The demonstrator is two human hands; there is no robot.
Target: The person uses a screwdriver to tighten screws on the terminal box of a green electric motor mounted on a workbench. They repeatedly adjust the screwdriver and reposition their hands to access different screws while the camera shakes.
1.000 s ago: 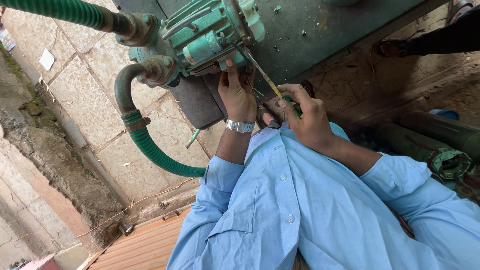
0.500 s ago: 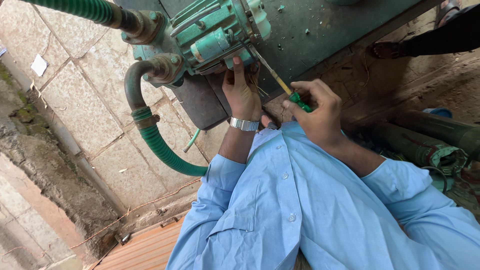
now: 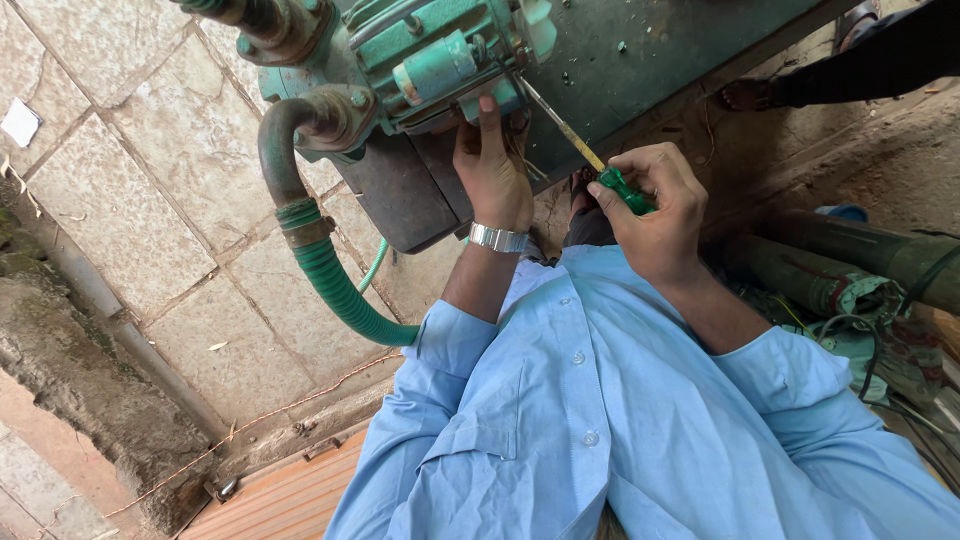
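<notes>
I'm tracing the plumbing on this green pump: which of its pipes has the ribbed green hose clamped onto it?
The curved rusty elbow pipe on the pump's side, bending towards the ribbed hose. The other pipe, at the top edge, shows no hose here.

We see the pump (image 3: 430,60) at the top of the view, above our left hand (image 3: 495,170), which presses against its underside. Our right hand (image 3: 655,210) sits to the right of the left, holding the screwdriver (image 3: 590,160), whose shaft slants up and left to the pump. The hose (image 3: 340,290) hangs from the pipe elbow (image 3: 300,125) on the pump's left. Cylinders (image 3: 850,270) lie far right on the ground.
</notes>
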